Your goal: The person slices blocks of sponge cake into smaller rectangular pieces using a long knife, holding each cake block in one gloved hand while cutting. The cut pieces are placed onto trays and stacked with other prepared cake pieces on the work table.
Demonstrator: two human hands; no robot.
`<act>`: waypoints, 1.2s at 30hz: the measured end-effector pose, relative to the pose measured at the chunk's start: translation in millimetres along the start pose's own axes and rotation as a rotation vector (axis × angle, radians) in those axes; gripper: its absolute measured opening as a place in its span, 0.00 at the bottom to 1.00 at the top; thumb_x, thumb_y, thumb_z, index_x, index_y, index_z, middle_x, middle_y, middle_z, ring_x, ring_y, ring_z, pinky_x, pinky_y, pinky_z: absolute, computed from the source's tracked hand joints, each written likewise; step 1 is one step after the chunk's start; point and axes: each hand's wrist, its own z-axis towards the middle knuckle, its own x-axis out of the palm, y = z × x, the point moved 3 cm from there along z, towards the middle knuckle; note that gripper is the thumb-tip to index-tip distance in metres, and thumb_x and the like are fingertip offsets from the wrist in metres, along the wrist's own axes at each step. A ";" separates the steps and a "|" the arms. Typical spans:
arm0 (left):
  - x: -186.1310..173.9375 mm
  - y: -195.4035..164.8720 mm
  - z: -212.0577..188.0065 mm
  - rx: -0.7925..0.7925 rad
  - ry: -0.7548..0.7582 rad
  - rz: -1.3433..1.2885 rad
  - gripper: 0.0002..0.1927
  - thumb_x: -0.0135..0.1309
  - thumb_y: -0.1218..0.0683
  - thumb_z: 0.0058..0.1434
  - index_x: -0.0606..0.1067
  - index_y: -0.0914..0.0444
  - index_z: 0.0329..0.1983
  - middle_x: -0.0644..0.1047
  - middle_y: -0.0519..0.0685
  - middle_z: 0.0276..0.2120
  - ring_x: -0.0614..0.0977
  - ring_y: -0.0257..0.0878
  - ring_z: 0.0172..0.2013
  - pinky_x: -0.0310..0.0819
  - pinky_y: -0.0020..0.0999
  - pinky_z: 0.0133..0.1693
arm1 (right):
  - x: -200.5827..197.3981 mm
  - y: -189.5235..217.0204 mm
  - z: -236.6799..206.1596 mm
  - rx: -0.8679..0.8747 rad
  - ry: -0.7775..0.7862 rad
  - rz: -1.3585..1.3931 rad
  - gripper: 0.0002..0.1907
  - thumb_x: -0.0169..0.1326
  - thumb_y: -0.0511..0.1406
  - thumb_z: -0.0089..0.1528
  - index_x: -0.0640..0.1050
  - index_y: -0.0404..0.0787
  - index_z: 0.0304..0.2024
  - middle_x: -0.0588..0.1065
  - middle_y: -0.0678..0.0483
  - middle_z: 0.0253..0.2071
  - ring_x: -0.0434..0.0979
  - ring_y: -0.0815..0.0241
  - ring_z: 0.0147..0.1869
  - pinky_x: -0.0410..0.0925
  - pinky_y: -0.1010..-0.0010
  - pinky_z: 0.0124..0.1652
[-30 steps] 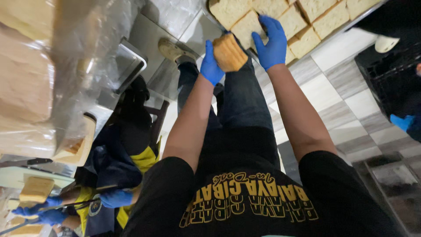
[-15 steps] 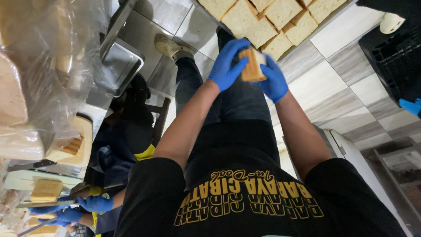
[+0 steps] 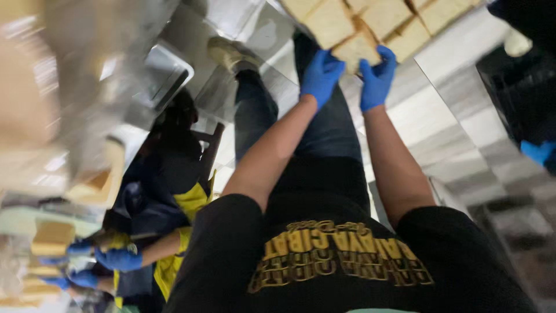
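Both bare forearms stretch forward. The left hand (image 3: 322,75) and right hand (image 3: 377,78), in blue gloves, sit close together, fingers curled in a grip.

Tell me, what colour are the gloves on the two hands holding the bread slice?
Bright blue, on left hand and right hand; head view.

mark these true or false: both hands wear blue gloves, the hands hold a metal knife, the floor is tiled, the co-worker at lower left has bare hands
1. Both hands wear blue gloves: true, the left hand and right hand are gloved.
2. The hands hold a metal knife: false, both grip a tan square bread slice at the bread stack.
3. The floor is tiled: true, pale square floor tiles.
4. The co-worker has bare hands: false, the co-worker's gloved hand is blue.
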 end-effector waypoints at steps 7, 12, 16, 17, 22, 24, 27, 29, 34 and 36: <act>-44.5 -110.3 -119.3 0.597 0.063 0.668 0.18 0.56 0.49 0.64 0.77 0.61 0.54 0.77 0.54 0.51 0.79 0.53 0.51 0.73 0.45 0.54 | 46.5 57.9 -37.7 -0.151 0.092 -0.218 0.27 0.60 0.24 0.64 0.69 0.34 0.64 0.69 0.48 0.60 0.69 0.55 0.60 0.66 0.59 0.59; -173.5 -204.5 -226.1 0.464 -0.316 1.317 0.09 0.57 0.49 0.67 0.78 0.57 0.45 0.79 0.50 0.44 0.78 0.50 0.47 0.71 0.48 0.49 | 36.8 81.8 -60.8 -0.178 -0.066 -0.249 0.23 0.55 0.28 0.67 0.70 0.38 0.64 0.71 0.51 0.63 0.70 0.57 0.54 0.66 0.67 0.53; -305.2 -267.3 -298.1 0.495 -1.448 1.327 0.62 0.78 0.42 0.55 0.46 0.65 0.76 0.59 0.67 0.68 0.62 0.66 0.68 0.57 0.55 0.69 | 69.1 82.7 -92.4 -0.514 0.281 -0.248 0.27 0.53 0.25 0.67 0.64 0.35 0.69 0.66 0.49 0.66 0.70 0.57 0.60 0.68 0.69 0.56; -323.4 -270.4 -297.0 0.475 -1.393 1.252 0.65 0.79 0.42 0.51 0.45 0.64 0.76 0.59 0.67 0.69 0.62 0.66 0.67 0.58 0.53 0.68 | 81.6 82.6 -98.6 -0.497 0.321 -0.230 0.27 0.51 0.24 0.67 0.66 0.35 0.69 0.67 0.49 0.65 0.70 0.56 0.61 0.67 0.69 0.57; -373.6 -229.5 -291.3 0.171 -1.253 0.853 0.71 0.77 0.48 0.48 0.37 0.62 0.80 0.62 0.60 0.70 0.66 0.59 0.68 0.61 0.45 0.71 | 123.2 84.7 -146.2 -0.656 0.554 -0.275 0.23 0.52 0.24 0.66 0.70 0.35 0.65 0.70 0.47 0.62 0.76 0.55 0.58 0.71 0.66 0.57; -374.6 -212.5 -301.5 0.311 -1.189 0.745 0.69 0.79 0.50 0.52 0.39 0.61 0.81 0.59 0.60 0.73 0.63 0.56 0.72 0.59 0.45 0.74 | 137.1 96.4 -169.0 -0.708 0.667 -0.286 0.22 0.53 0.24 0.66 0.73 0.37 0.63 0.73 0.49 0.60 0.77 0.55 0.56 0.72 0.66 0.57; -367.5 -203.0 -318.3 0.552 -0.986 0.478 0.63 0.76 0.53 0.56 0.43 0.60 0.82 0.54 0.57 0.78 0.58 0.50 0.77 0.53 0.42 0.78 | 187.4 113.7 -210.4 -0.527 0.944 -0.128 0.26 0.57 0.26 0.68 0.69 0.38 0.68 0.73 0.49 0.62 0.76 0.57 0.57 0.70 0.67 0.60; -351.9 -203.2 -326.6 0.646 -0.808 0.286 0.59 0.73 0.53 0.57 0.45 0.61 0.81 0.53 0.55 0.79 0.57 0.46 0.78 0.51 0.40 0.78 | 219.9 130.7 -237.7 -0.340 1.252 -0.052 0.40 0.64 0.29 0.61 0.63 0.39 0.73 0.69 0.47 0.70 0.75 0.52 0.69 0.71 0.63 0.66; -297.1 -212.8 -335.4 0.652 -0.503 0.070 0.58 0.71 0.45 0.55 0.50 0.66 0.80 0.58 0.55 0.77 0.61 0.44 0.77 0.55 0.38 0.77 | 265.0 180.4 -272.8 -0.456 1.525 -0.166 0.64 0.76 0.36 0.53 0.46 0.44 0.79 0.52 0.46 0.80 0.60 0.47 0.81 0.63 0.57 0.73; -282.3 -218.9 -337.0 0.626 -0.412 0.062 0.61 0.72 0.43 0.53 0.49 0.66 0.81 0.61 0.57 0.76 0.63 0.46 0.75 0.56 0.42 0.77 | 255.9 191.7 -269.5 -0.626 1.487 -0.200 0.66 0.78 0.41 0.51 0.47 0.43 0.79 0.52 0.46 0.79 0.56 0.46 0.82 0.58 0.57 0.75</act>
